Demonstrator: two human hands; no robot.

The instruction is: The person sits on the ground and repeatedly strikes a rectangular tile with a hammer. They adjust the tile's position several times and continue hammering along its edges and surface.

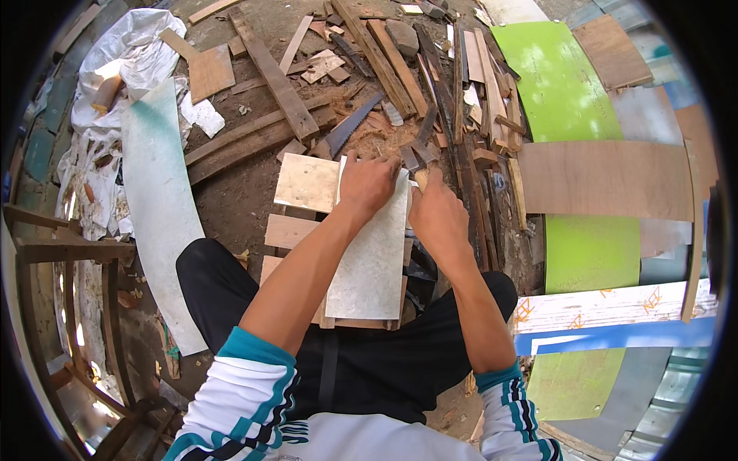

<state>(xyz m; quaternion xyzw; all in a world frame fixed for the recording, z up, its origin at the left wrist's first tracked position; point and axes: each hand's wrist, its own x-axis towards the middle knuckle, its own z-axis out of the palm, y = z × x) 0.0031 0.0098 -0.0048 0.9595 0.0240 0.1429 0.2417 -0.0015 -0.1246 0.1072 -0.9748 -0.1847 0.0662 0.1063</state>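
Observation:
A long white-grey panel lies lengthwise in front of me on a low stand of wooden slats. My left hand rests at the panel's far end with its fingers curled down; whatever they pinch is hidden. My right hand is closed round the wooden handle of a hammer, whose dark metal head sits just right of the panel's far end. Left of the panel, a pale plywood piece lies on the stand. Beyond my left hand is a handsaw on the ground.
Wood strips and offcuts litter the ground ahead. On the right lie green panels and a brown plywood board. A long white sheet, a white plastic sack and a wooden frame stand to the left.

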